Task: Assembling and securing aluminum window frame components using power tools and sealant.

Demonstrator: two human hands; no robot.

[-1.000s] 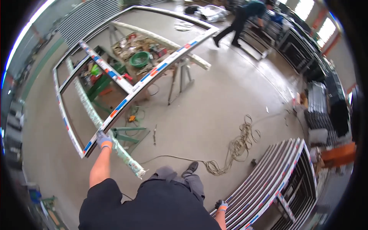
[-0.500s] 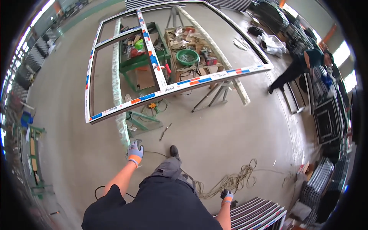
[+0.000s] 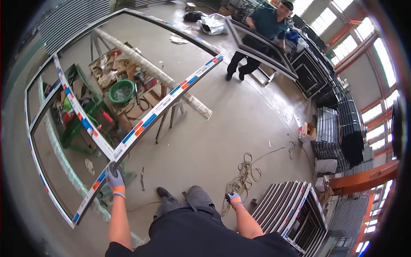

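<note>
Beneath the left hand (image 3: 115, 179), untouched half a second ago, the large frame (image 3: 139, 127) is now grasped, thus apparently steadied, while the right hand (image 3: 233, 199) is held empty, loosely curled.

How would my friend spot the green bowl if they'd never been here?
Find the big stickered frame on the left. Through its largest opening, look for the cluttered brown worktop. On it sits the green bowl: unlike the tools beside it, it's round and holds small greyish bits.
</note>
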